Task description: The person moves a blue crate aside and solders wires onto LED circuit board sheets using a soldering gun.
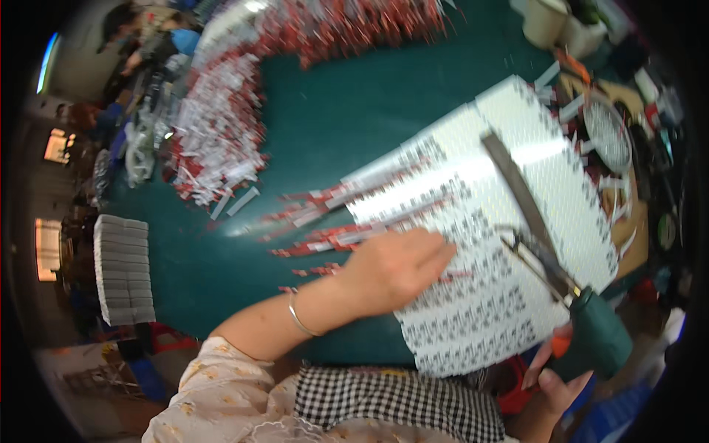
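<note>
My left hand (pixel 402 269) reaches across white sheets (pixel 487 221) covered in rows of small dark marks. Its fingers are closed and point down onto the paper; what they hold, if anything, is hidden. Thin red strips with white tags (pixel 332 240) lie in rows beside and under this hand, partly over the sheets' left edge. At the lower right, my right hand (pixel 554 384) is closed round a dark green hot glue gun (pixel 598 336) with an orange trigger. The gun's metal nozzle points up and left over the sheets. A flat grey metal bar (pixel 517 184) rests on the sheets.
A long heap of red and white tagged strips (pixel 221 133) curves along the table's far left. White stacked blocks (pixel 122 269) stand at the left edge. Beyond the sheets on the right are a round metal-looking dish (pixel 607 133) and clutter. Another person (pixel 148 37) is at the far left.
</note>
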{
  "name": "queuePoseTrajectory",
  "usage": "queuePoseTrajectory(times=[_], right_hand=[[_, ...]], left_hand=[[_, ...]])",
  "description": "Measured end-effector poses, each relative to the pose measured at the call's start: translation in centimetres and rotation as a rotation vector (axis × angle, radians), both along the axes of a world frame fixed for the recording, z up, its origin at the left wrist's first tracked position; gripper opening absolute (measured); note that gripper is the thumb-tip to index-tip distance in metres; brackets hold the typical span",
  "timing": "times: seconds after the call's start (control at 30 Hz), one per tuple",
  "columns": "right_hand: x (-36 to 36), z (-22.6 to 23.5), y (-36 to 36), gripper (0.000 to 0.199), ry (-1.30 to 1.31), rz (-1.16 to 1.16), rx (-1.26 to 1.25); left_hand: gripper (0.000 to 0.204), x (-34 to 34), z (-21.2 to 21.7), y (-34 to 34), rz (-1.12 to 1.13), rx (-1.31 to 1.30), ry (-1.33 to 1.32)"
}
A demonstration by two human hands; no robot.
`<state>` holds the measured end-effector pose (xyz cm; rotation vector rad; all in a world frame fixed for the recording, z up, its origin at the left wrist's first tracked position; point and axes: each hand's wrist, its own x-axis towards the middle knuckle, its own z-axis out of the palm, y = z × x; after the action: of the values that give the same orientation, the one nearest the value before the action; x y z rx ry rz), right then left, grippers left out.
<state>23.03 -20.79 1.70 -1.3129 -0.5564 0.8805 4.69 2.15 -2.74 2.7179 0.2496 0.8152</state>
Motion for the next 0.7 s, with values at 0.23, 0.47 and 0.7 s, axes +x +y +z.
queuePoseTrajectory(times=[0.23,0.47,0.7], right_hand=[[0.5,2.7,0.5,0.055,0.052,0.088,-0.016],[0.9,2.6,0.1,0.058,0.052,0.091,0.016],[1.6,0.3,0.0,0.066,0.069,0.052,0.076]], left_hand=[[0.03,-0.1,0.7,-0.6,0.014,-0.092,0.032],[0.026,-0.3,1.6,0.5,0.362,-0.381,-0.328],[0.023,0.0,2.7,0.3,0.369,-0.528,-0.058]])
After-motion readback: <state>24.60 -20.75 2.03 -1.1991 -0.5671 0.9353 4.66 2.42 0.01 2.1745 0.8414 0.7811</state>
